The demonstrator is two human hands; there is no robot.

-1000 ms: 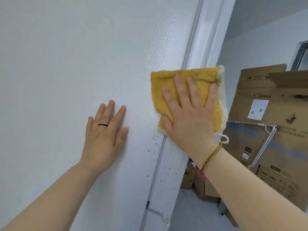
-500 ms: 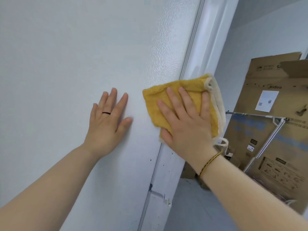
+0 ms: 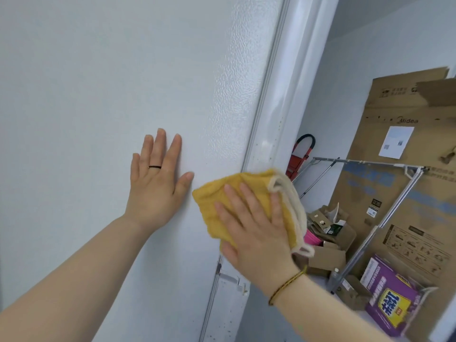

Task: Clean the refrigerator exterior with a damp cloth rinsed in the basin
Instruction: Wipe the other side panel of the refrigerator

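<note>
Now, right hand (image 3: 256, 233): flat, with straight, spread fingers; I press the cloth against the refrigerator and no finger curls round it.
Cloth (image 3: 222, 196): yellow with a cream edge, folded, under my right palm. It lies over the front corner of the side panel, across the seam, and its cream edge and loop stick out past the corner on the right.
Left hand (image 3: 158, 193): relaxed and wide, palm flat on the side panel, fingers pointing up. The thumb reaches toward the cloth, just beside it but apart.
Refrigerator (image 3: 98, 95): the white, pebbled side panel fills the left of my view.
Door edge (image 3: 278, 107): glossy white, running up to the right of the seam, with small dark specks above the cloth.
Ring (image 3: 154, 167): dark band on a finger of my left hand.
Bracelet (image 3: 287, 285): braided cord round my right wrist.
Cardboard box (image 3: 399, 193): large, standing against the far wall.
Metal rack (image 3: 385, 218): bare frame in front of that box.
Purple box (image 3: 389, 299): low at the right, near the rack's foot.
Stepladder (image 3: 299, 156): red, beyond the refrigerator's corner.
</note>
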